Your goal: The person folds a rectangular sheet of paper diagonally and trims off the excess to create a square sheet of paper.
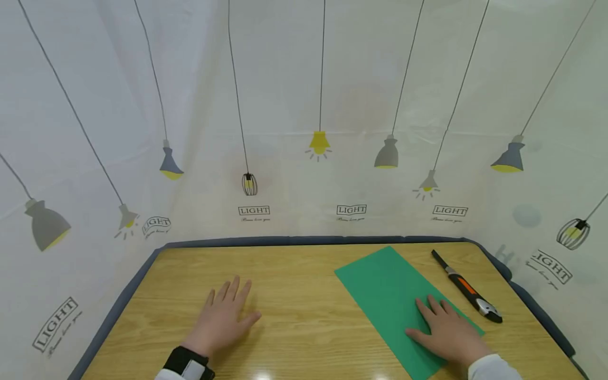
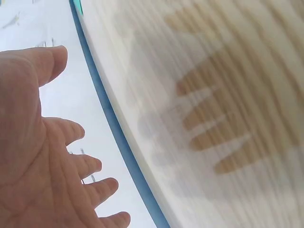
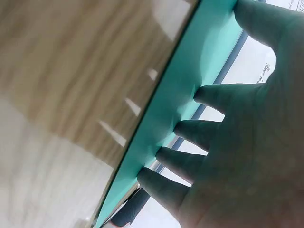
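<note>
A green rectangular sheet point(image 1: 380, 295) lies at a slant on the right half of the wooden table. My right hand point(image 1: 444, 330) rests on its right side with fingers spread; in the right wrist view the fingertips point(image 3: 183, 128) touch the green surface. Just right of the sheet lies a utility knife point(image 1: 467, 290), black with an orange strip and a silver end, its dark tip pointing away. On the left, my left hand point(image 1: 223, 319) is spread over the bare wood, holding nothing. The left wrist view shows its palm point(image 2: 33, 156) raised off the table, casting a shadow.
The wooden tabletop point(image 1: 294, 316) has a dark blue-grey padded edge point(image 1: 285, 241) along its back and sides. Behind it hangs a white curtain point(image 1: 285, 105) printed with lamps. A black band point(image 1: 185, 361) is around the left wrist.
</note>
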{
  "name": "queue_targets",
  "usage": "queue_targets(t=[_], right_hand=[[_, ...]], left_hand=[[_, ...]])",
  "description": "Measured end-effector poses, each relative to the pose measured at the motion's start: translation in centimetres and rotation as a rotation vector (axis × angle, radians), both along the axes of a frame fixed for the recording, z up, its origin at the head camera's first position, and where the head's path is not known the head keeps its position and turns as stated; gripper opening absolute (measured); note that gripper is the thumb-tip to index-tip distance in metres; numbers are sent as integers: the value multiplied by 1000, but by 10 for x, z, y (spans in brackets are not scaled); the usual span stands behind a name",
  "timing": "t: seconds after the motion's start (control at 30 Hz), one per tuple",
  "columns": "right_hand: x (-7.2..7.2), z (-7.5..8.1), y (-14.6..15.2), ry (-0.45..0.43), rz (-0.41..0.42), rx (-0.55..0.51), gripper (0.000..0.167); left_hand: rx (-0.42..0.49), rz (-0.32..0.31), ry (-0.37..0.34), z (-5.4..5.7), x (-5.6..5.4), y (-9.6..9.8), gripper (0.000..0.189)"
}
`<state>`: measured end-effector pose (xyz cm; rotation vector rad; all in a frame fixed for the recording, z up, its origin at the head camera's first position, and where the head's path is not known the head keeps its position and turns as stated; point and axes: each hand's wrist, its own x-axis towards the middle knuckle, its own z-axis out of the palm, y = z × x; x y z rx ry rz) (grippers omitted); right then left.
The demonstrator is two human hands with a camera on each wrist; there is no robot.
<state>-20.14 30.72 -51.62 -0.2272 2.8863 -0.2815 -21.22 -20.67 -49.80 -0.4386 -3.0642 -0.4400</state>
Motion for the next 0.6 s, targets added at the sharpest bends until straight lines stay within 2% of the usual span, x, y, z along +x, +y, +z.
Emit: queue_targets(t=[0.27, 0.6], right_hand=[[0, 2, -14, -15, 37, -16, 100], [-5, 8, -36, -37, 84, -36, 97]], left_hand=[[-54, -104, -96, -2, 7, 31, 81], [-88, -227, -116, 6, 12, 59, 80]])
